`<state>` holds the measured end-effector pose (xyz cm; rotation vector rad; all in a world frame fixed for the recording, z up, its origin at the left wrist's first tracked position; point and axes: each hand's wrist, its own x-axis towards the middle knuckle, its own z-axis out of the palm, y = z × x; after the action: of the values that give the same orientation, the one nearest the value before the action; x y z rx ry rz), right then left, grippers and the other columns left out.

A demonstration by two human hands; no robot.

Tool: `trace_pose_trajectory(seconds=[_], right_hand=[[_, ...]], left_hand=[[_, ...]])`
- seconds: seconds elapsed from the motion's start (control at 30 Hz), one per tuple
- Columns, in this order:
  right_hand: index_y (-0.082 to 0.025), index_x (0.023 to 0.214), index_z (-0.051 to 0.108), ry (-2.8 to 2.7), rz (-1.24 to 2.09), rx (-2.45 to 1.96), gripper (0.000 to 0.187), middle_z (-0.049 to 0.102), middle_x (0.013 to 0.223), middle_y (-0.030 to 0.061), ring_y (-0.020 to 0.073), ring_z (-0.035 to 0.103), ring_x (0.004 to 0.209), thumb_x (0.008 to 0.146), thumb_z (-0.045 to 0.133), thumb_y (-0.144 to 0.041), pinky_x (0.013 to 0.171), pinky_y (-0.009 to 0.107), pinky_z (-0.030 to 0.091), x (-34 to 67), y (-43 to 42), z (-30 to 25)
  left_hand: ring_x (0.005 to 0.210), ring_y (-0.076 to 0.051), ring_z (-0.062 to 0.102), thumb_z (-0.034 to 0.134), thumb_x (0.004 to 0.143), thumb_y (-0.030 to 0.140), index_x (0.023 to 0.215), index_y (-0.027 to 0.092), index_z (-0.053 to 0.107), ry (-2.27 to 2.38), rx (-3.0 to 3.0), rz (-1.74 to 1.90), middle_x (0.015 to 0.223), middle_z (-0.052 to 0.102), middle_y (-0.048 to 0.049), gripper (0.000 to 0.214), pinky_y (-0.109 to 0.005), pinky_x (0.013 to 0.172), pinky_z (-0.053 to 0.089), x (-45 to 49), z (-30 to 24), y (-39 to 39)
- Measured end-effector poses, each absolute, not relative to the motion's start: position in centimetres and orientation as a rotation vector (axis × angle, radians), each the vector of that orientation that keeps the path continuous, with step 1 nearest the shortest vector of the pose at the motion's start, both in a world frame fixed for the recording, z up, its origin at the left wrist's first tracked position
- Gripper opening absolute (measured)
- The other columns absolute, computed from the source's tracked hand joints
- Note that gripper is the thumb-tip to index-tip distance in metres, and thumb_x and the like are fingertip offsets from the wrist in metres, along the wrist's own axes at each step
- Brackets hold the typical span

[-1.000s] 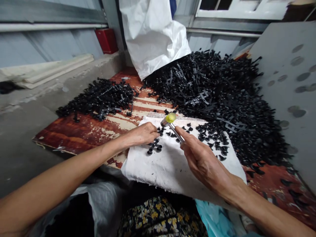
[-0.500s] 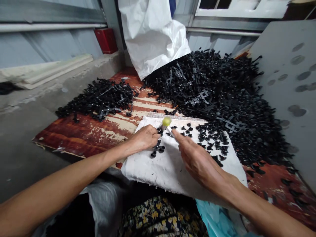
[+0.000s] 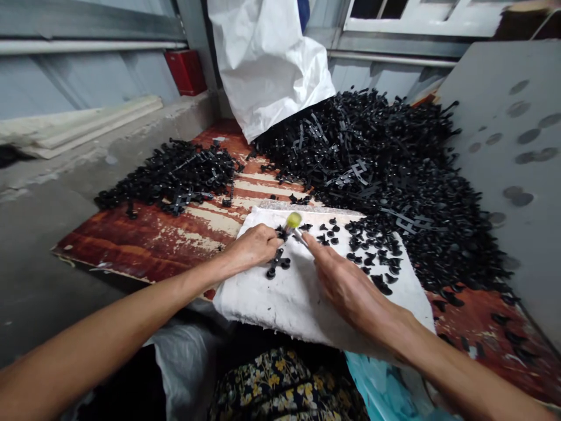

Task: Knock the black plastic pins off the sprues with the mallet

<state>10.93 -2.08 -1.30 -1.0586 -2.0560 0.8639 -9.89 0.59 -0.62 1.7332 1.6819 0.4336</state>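
My right hand (image 3: pixel 346 280) is wrapped round the handle of a small hammer (image 3: pixel 293 220) with a yellow-green head. The hammer head is slightly blurred and lies just beyond my left fingertips. My left hand (image 3: pixel 258 244) is closed on a black plastic part (image 3: pixel 277 261) with crossed arms and round cup-like ends. Part of it shows below my fingers, resting on a white cloth (image 3: pixel 267 310). Its far end is partly hidden by the hand and hammer. To the right on the cloth lie several loose black cup pieces (image 3: pixel 370 257).
A large heap of black plastic parts (image 3: pixel 385 152) covers the table's back right. A smaller pile (image 3: pixel 175 175) sits at the left of the worn red-brown table (image 3: pixel 118 242). A white sack (image 3: pixel 272 64) hangs behind, and a pale panel (image 3: pixel 512 152) stands at right.
The hammer head has dipped very slightly towards the black part. Both hands keep nearly the same place and grip, while the whole view has shifted a little.
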Motion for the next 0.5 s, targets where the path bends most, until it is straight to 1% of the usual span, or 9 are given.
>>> trace_pose_trajectory(seconds=[0.03, 0.1, 0.17, 0.2, 0.27, 0.33, 0.4, 0.43, 0.5], right_hand=[[-0.026, 0.137, 0.055, -2.092, 0.881, -1.054, 0.056, 0.072, 0.1, 0.0099, 0.0272, 0.067, 0.084, 0.082, 0.049, -0.015, 0.079, 0.048, 0.056, 11.0, -2.0, -1.1], [-0.022, 0.138, 0.052, -2.153, 0.821, -1.053, 0.053, 0.07, 0.11, 0.0123, 0.0269, 0.067, 0.09, 0.085, 0.046, -0.017, 0.084, 0.049, 0.053, 10.9, -1.7, -0.6], [-0.019, 0.135, 0.052, -2.097, 0.795, -1.091, 0.047, 0.068, 0.114, 0.0129, 0.0258, 0.065, 0.095, 0.089, 0.046, -0.022, 0.086, 0.045, 0.052, 10.8, -1.4, -0.2], [-0.019, 0.129, 0.055, -2.034, 0.855, -1.122, 0.041, 0.068, 0.108, 0.0113, 0.0242, 0.065, 0.091, 0.089, 0.049, -0.026, 0.081, 0.041, 0.054, 10.7, -1.3, 0.0], [-0.019, 0.11, 0.061, -1.902, 1.122, -1.175, 0.028, 0.066, 0.083, 0.0044, 0.0184, 0.061, 0.068, 0.086, 0.057, -0.033, 0.061, 0.031, 0.053, 10.4, -1.4, 0.0], [-0.019, 0.098, 0.061, -1.806, 1.388, -1.197, 0.023, 0.054, 0.062, -0.0037, 0.0116, 0.048, 0.046, 0.086, 0.058, -0.038, 0.041, 0.023, 0.042, 10.2, -1.9, -0.2], [-0.019, 0.099, 0.059, -1.7, 1.522, -1.211, 0.025, 0.045, 0.053, -0.008, 0.0082, 0.037, 0.038, 0.087, 0.056, -0.041, 0.034, 0.019, 0.033, 10.2, -2.6, -0.3], [-0.019, 0.101, 0.058, -1.643, 1.541, -1.216, 0.027, 0.044, 0.052, -0.0089, 0.0075, 0.036, 0.036, 0.087, 0.056, -0.042, 0.034, 0.019, 0.032, 10.3, -2.9, -0.3], [-0.02, 0.104, 0.056, -1.498, 1.54, -1.237, 0.03, 0.045, 0.053, -0.0095, 0.0073, 0.036, 0.037, 0.085, 0.059, -0.043, 0.034, 0.018, 0.032, 10.6, -3.5, -0.3]], left_hand=[[0.047, -0.01, 0.036, 0.048, 0.08, 0.025, 0.05, 0.02, 0.042, 1.678, 1.725, 0.423, 0.046, 0.04, 0.0042, 0.031, -0.025, 0.048, 0.023, -10.1, -0.7, 0.6], [0.047, -0.01, 0.037, 0.047, 0.081, 0.026, 0.051, 0.019, 0.043, 1.644, 1.712, 0.406, 0.047, 0.041, 0.0041, 0.031, -0.024, 0.048, 0.024, -10.3, -0.5, 0.5], [0.048, -0.01, 0.037, 0.046, 0.083, 0.029, 0.055, 0.019, 0.045, 1.527, 1.735, 0.402, 0.05, 0.042, 0.0042, 0.03, -0.023, 0.048, 0.025, -10.2, 0.0, -0.1], [0.049, -0.01, 0.037, 0.046, 0.083, 0.03, 0.056, 0.019, 0.045, 1.448, 1.765, 0.394, 0.052, 0.042, 0.0046, 0.03, -0.023, 0.048, 0.025, -10.1, 0.3, -0.5], [0.05, -0.009, 0.036, 0.046, 0.084, 0.031, 0.059, 0.019, 0.044, 1.284, 1.848, 0.361, 0.053, 0.04, 0.0053, 0.029, -0.022, 0.048, 0.024, -9.6, 1.0, -1.7], [0.05, -0.009, 0.037, 0.046, 0.086, 0.032, 0.06, 0.019, 0.046, 1.202, 1.903, 0.317, 0.053, 0.04, 0.0053, 0.029, -0.023, 0.049, 0.025, -9.1, 1.5, -2.8], [0.054, -0.011, 0.044, 0.05, 0.085, 0.037, 0.068, 0.019, 0.054, 1.298, 1.883, 0.364, 0.058, 0.049, 0.0042, 0.025, -0.023, 0.053, 0.031, -8.9, 1.6, -3.8], [0.06, -0.013, 0.05, 0.052, 0.084, 0.041, 0.076, 0.02, 0.059, 1.4, 1.85, 0.433, 0.065, 0.056, 0.0027, 0.023, -0.024, 0.057, 0.034, -8.9, 1.5, -4.3], [0.073, -0.017, 0.056, 0.054, 0.083, 0.049, 0.095, 0.02, 0.06, 1.621, 1.749, 0.605, 0.084, 0.064, -0.0018, 0.032, -0.026, 0.064, 0.039, -9.2, 1.3, -5.2]])
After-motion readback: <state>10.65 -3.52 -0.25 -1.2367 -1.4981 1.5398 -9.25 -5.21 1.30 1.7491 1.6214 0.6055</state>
